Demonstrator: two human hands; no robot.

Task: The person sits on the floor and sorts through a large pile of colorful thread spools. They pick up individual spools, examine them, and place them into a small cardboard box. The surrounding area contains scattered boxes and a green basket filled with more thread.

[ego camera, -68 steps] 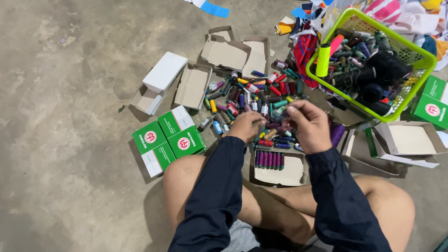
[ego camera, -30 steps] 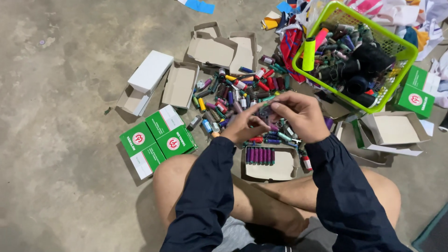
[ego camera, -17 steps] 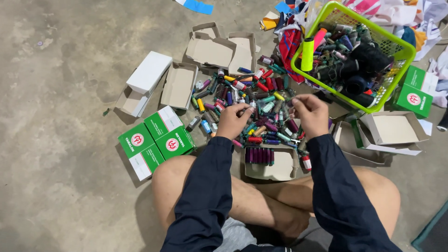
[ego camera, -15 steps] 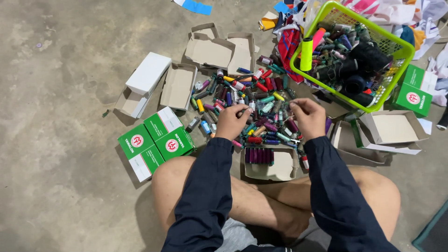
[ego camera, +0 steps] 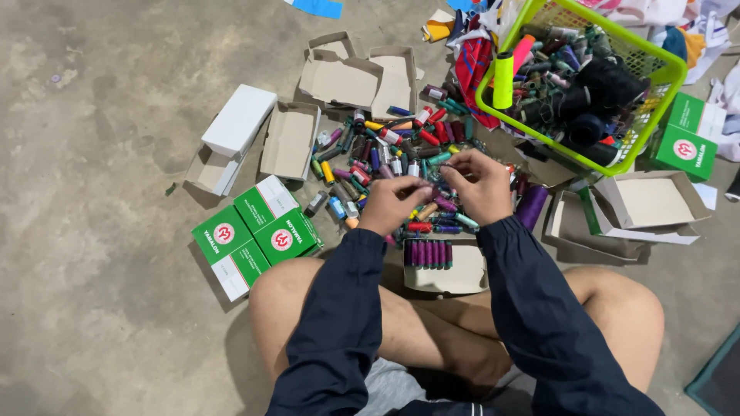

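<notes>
Sorting is at an early stage. The open box [ego camera: 445, 268] nearest the knees holds one short row of purple spools [ego camera: 428, 253]. Beyond it, the left hand [ego camera: 395, 202] and right hand [ego camera: 482, 185] pinch into the loose spool pile [ego camera: 385, 154]; contents unclear.

Rough, matt grey concrete floor [ego camera: 100, 323], mottled and scuffed. On it, a heap of small thread spools [ego camera: 385, 154], their wound thread softly sheened, plastic ends showing. Open brown cardboard boxes [ego camera: 339, 77], dull and fibrous inside. Green-and-white printed card boxes [ego camera: 258, 231] look smoother, faintly glossy. The lime-green plastic mesh basket [ego camera: 655, 69] shines along its rim. Both hands [ego camera: 393, 204] [ego camera: 482, 189] come out of dark navy cloth sleeves [ego camera: 331, 323], smooth with a light sheen. Purple spools [ego camera: 428, 253] sit in a pale card tray [ego camera: 455, 277], matt.
</notes>
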